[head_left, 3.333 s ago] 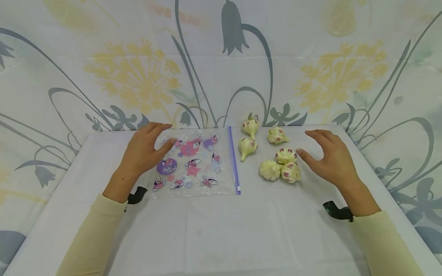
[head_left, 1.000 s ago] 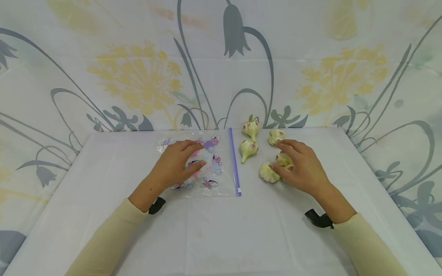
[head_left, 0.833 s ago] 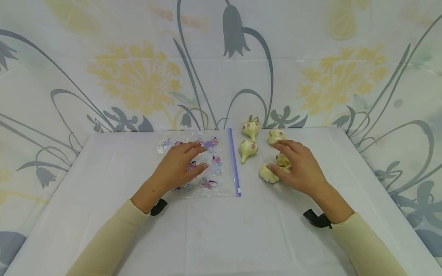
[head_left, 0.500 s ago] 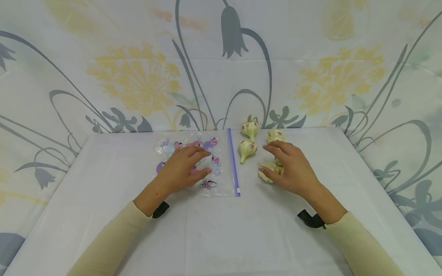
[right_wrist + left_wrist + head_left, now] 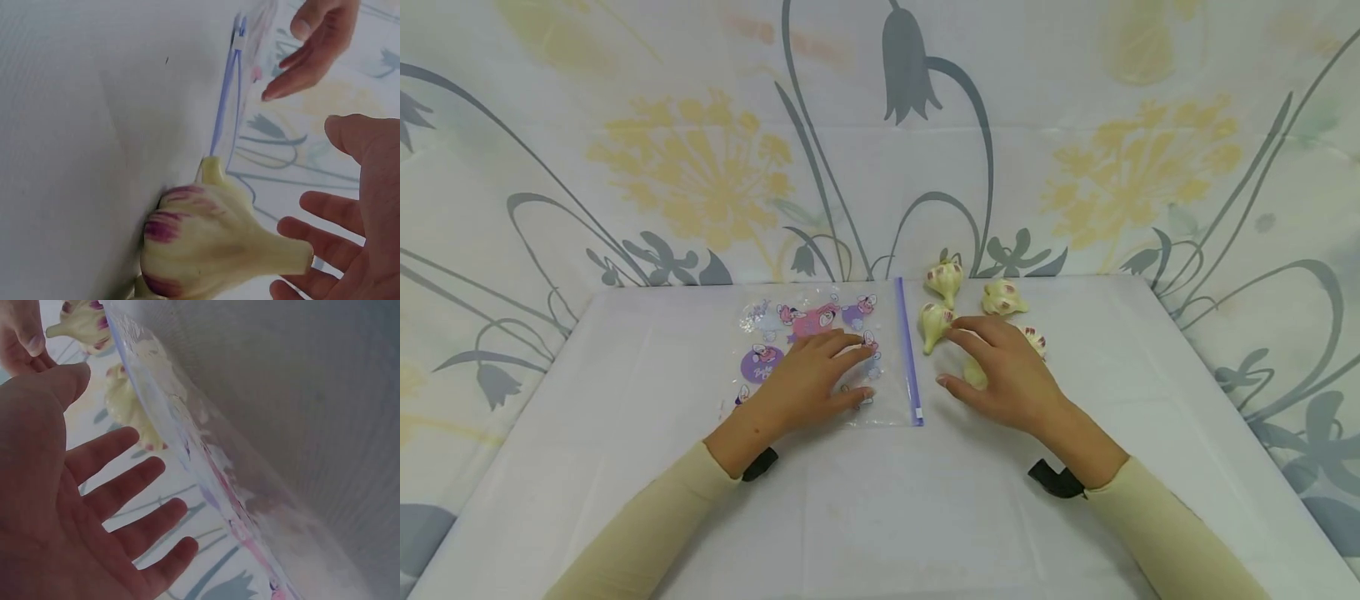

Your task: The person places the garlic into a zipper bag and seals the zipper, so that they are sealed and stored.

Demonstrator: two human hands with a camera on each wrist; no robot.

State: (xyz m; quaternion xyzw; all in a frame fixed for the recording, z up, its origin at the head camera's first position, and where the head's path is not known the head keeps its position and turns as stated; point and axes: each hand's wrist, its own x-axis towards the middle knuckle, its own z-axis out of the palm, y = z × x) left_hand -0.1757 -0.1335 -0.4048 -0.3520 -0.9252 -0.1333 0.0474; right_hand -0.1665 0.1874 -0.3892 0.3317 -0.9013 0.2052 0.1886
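A clear zip bag (image 5: 809, 320) printed with pink and purple cartoon figures lies flat, its purple zip strip (image 5: 907, 354) on the right side. Over its lower part hovers my left hand (image 5: 808, 382), fingers spread and relaxed, palm bare in the left wrist view. My right hand (image 5: 1011, 379) reaches above a group of garlic bulbs, partly hiding them; its fingers are loosely bent around nothing. In the right wrist view, a purple-streaked garlic bulb (image 5: 203, 240) has its stem overlapping those fingers. Another garlic bulb (image 5: 936, 323) lies near the right fingertips, beside the zip.
Two more garlic bulbs, a rear one (image 5: 945, 279) and one to its right (image 5: 1002, 297), lie near the back edge. A white cloth (image 5: 880, 517) covers the table, and a flower-patterned curtain (image 5: 865, 150) stands behind. Black wrist cameras (image 5: 1055, 479) sit under the sleeves.
Both hands have moved inward and nearer to me: the left slid right across the bag, the right went left over the garlic bulbs. Bag and bulbs stay in place.
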